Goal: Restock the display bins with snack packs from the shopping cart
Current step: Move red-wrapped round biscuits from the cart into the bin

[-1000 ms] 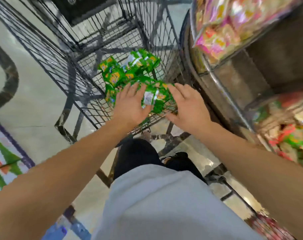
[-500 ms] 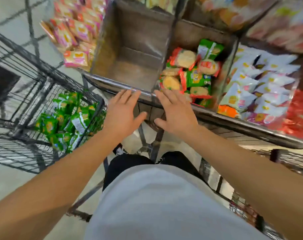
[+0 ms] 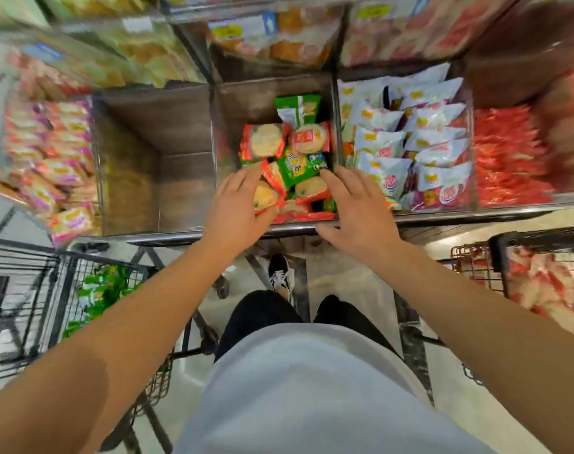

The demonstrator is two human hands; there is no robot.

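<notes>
A display bin in the middle of the shelf holds red and green snack packs. My left hand and my right hand reach over its front rail with fingers spread and straight, their tips touching the front packs. Neither hand holds a pack. Green snack packs lie in the wire shopping cart at the lower left.
Left of the filled bin stands a bare wooden bin. Pink packs fill the far left bin, white packs and red packs the bins to the right. A second wire basket sits lower right.
My view swung from the cart up to the shelf. Both hands left the green packs in the cart and moved forward, empty, over the rail into the middle bin.
</notes>
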